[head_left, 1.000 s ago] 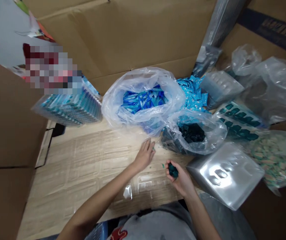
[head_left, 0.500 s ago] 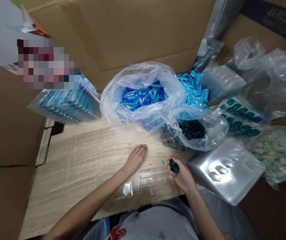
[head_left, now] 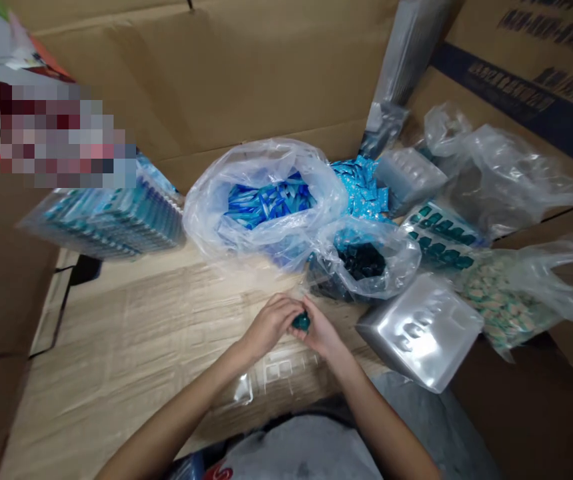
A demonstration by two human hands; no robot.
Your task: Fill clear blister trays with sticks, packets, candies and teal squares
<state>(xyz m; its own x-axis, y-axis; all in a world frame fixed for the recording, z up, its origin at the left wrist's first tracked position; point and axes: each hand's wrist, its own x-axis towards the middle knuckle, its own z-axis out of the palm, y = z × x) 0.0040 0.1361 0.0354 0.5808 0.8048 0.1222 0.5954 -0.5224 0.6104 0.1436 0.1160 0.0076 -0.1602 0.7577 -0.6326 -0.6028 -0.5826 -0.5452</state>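
My left hand (head_left: pixel 269 325) and my right hand (head_left: pixel 322 333) meet over the wooden table (head_left: pixel 131 347), both closed round small dark teal pieces (head_left: pixel 301 323) pinched between them. Under my wrists lies a clear plastic blister tray (head_left: pixel 281 370). Just beyond my hands sits an open clear bag of dark teal pieces (head_left: pixel 363 261). Behind it stands a larger clear bag of blue sticks (head_left: pixel 266 200).
A stack of filled blister packs (head_left: pixel 111 220) lies at the left. A pile of light blue sachets (head_left: pixel 361 190), stacks of empty clear trays (head_left: pixel 419 330), a teal-filled tray (head_left: pixel 439 237) and a bag of pale pieces (head_left: pixel 501 300) crowd the right. Cardboard walls (head_left: pixel 246 73) enclose the table.
My left hand has come off the table and joined my right hand at the teal pieces. The right hand has shifted left. The view has swung a little to the right.
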